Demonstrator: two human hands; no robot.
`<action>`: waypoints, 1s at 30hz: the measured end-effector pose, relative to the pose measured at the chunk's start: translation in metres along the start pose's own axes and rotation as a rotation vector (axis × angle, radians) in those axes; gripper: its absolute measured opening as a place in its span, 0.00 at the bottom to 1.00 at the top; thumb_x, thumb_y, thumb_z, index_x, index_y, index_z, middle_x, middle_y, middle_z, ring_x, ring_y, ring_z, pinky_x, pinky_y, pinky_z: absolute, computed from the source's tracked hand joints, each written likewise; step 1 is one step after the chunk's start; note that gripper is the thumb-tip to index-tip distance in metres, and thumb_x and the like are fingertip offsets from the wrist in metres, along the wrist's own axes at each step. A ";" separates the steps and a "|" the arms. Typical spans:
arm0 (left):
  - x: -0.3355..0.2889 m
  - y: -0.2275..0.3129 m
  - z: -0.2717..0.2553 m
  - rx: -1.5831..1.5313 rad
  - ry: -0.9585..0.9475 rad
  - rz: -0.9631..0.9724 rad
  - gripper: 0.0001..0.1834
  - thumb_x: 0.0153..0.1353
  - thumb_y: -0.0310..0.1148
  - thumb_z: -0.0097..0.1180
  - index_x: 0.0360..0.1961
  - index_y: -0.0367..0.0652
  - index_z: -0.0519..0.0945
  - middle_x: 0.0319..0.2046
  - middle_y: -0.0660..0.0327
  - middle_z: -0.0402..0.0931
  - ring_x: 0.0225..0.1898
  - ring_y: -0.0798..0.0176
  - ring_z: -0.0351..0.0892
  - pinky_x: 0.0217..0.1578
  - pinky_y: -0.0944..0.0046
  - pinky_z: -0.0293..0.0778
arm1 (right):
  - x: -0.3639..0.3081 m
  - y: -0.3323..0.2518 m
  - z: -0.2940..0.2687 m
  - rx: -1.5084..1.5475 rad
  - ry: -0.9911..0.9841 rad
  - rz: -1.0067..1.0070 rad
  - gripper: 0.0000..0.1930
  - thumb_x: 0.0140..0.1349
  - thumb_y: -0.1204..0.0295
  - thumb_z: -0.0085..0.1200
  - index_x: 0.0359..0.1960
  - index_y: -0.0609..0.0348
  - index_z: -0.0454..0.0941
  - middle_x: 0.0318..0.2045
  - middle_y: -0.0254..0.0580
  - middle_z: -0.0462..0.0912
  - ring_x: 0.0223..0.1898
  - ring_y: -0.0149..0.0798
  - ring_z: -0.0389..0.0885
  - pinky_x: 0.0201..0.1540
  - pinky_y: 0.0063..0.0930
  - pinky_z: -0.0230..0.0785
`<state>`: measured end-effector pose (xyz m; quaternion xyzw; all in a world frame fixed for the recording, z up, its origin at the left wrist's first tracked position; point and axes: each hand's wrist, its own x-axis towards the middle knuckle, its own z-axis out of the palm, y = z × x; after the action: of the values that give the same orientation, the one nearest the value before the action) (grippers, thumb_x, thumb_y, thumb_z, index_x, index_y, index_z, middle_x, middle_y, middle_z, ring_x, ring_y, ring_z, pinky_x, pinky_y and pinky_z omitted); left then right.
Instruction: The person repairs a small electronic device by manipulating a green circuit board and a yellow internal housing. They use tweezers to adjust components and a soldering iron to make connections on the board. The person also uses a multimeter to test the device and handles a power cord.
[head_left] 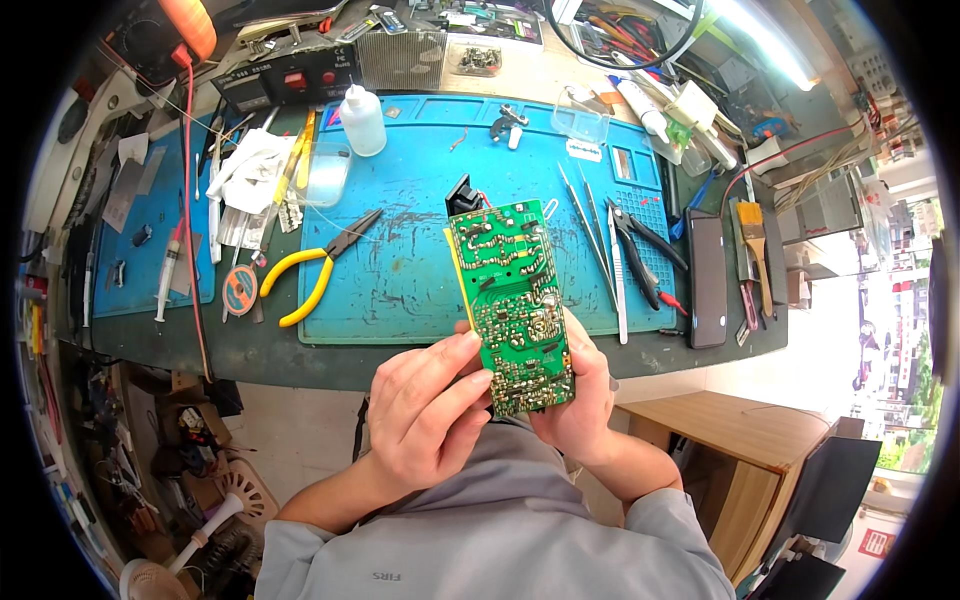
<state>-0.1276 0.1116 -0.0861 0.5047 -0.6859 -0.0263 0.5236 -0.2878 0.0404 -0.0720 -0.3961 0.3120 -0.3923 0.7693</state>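
A green circuit board [512,300] is held up in front of me, its solder side facing up and its far end over the blue mat. My left hand [428,405] grips its lower left edge with bent fingers. Along the lower right edge, my right hand [585,400] is closed round the board, thumb on the side. A black socket [464,196] on wires sits at the board's far end. Something yellow [463,270] shows along its left edge. The underside of the board is hidden.
On the blue mat [400,290] lie yellow-handled pliers [318,272], tweezers [590,225] and black cutters [640,250]. A white squeeze bottle [362,125] stands at the far left. To the right are a dark phone [707,285] and a brush [754,245].
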 end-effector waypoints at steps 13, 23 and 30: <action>0.001 -0.001 -0.002 -0.026 -0.041 0.007 0.15 0.64 0.27 0.62 0.51 0.36 0.79 0.58 0.42 0.78 0.50 0.46 0.83 0.50 0.52 0.77 | 0.000 -0.001 0.002 0.018 0.009 0.002 0.31 0.71 0.56 0.28 0.64 0.66 0.68 0.56 0.61 0.81 0.57 0.50 0.82 0.62 0.42 0.75; 0.001 0.000 0.000 -0.001 -0.016 -0.005 0.15 0.66 0.33 0.63 0.51 0.39 0.81 0.57 0.47 0.80 0.53 0.49 0.83 0.51 0.55 0.77 | 0.001 -0.002 0.002 0.035 0.004 0.008 0.30 0.71 0.57 0.28 0.63 0.66 0.68 0.57 0.60 0.81 0.57 0.50 0.82 0.62 0.42 0.75; 0.000 0.000 0.001 0.002 -0.014 0.000 0.15 0.66 0.33 0.64 0.52 0.40 0.82 0.57 0.48 0.80 0.54 0.50 0.83 0.51 0.55 0.76 | 0.001 0.000 0.000 0.034 -0.004 0.008 0.30 0.71 0.57 0.28 0.64 0.66 0.67 0.57 0.61 0.80 0.57 0.50 0.82 0.61 0.42 0.76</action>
<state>-0.1284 0.1115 -0.0862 0.5052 -0.6896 -0.0292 0.5181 -0.2876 0.0395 -0.0722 -0.3827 0.3054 -0.3936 0.7781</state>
